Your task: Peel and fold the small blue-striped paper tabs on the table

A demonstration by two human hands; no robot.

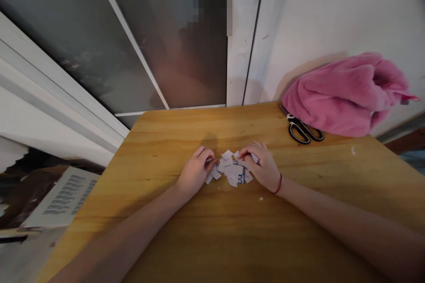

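A small loose pile of torn or cut white paper pieces (pixel 234 171), some with blue printed marks, lies in the middle of the wooden table (pixel 212 234). At the pile's left edge is my left hand (pixel 198 169), its fingers curled in and thumb and fingertips close together; whatever lies between them is hidden. My right hand (pixel 263 166), with a red cord on the wrist, bends over the right side of the pile. Its fingers are closed, and a bit of white paper (pixel 255 158) shows between thumb and fingers.
Black-handled scissors (pixel 300 131) lie at the back right, partly under a pink plush cloth (pixel 345 93) against the wall. Behind the table stands a framed sliding door (pixel 186 66). An open cardboard box (pixel 63 196) is on the lower left. Tiny white crumbs dot the tabletop.
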